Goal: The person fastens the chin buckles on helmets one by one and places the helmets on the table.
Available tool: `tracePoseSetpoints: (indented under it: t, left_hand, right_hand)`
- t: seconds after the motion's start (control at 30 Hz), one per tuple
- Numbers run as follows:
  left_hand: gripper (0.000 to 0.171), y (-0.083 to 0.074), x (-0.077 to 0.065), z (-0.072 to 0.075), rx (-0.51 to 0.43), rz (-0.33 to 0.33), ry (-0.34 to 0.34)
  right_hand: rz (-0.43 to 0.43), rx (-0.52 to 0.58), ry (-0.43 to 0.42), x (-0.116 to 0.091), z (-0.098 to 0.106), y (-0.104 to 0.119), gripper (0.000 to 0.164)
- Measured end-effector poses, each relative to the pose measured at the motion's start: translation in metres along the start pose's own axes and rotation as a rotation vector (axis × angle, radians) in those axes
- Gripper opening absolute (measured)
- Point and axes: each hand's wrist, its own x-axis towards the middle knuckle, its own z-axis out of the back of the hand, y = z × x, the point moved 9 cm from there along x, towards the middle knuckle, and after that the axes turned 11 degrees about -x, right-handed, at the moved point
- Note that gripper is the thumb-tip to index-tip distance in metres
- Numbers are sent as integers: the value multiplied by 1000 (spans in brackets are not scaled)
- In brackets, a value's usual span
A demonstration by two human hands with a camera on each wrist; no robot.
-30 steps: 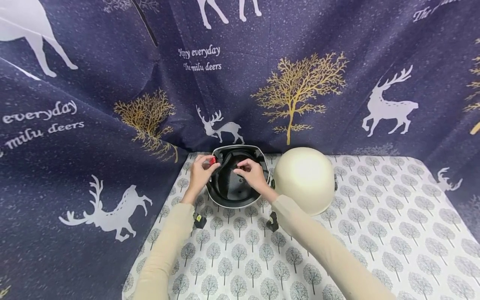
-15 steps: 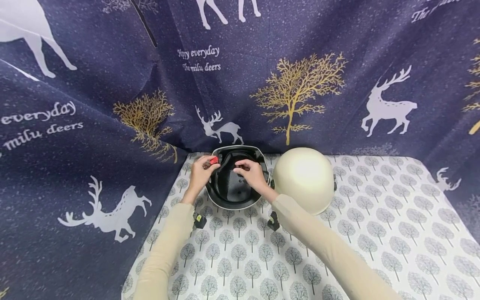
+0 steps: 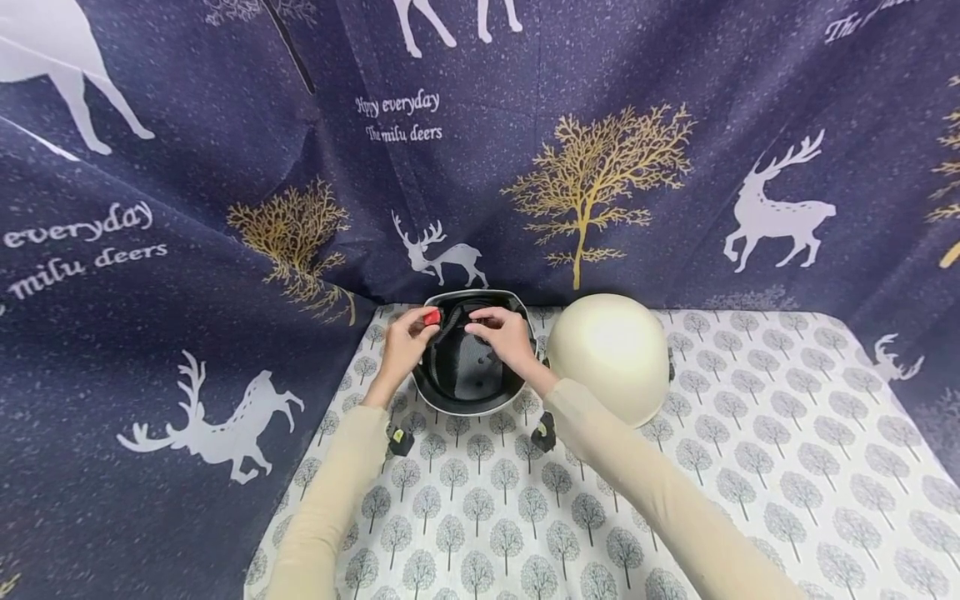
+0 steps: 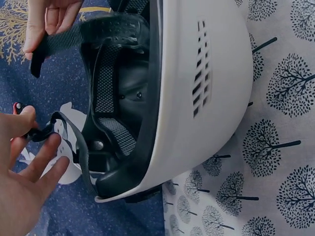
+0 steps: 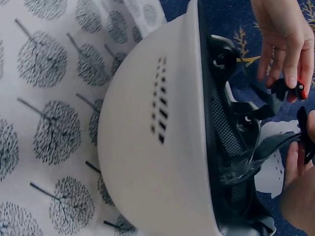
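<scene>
A white helmet (image 4: 211,98) lies upside down on the cloth, its black lining (image 3: 468,371) facing up. My left hand (image 3: 401,346), over the helmet's left side, pinches a red and black chin-strap buckle (image 5: 299,89) on a black strap. Across the opening, my right hand (image 3: 508,337) pinches the end of the other black chin strap (image 4: 74,39). A dark end piece on that strap is partly covered by the right fingers in the right wrist view. The two strap ends are apart, though close together.
A second cream helmet (image 3: 609,358) rests dome up, just right of the first. Small black devices (image 3: 401,442) appear below each wrist. The tree-print cloth (image 3: 480,508) covers the table, and a dark blue deer-print curtain (image 3: 465,175) hangs right behind.
My right hand has moved slightly away from me with its strap. The red buckle in my left hand has shifted a little to the right. Both helmets stay in place.
</scene>
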Motion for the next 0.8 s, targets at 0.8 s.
tracePoseSetpoints:
  t: [0.8]
  left_hand:
    - [32,-11,2,-24,87,50,225]
  right_hand:
    - [-17,101,79,7,-6,7,32]
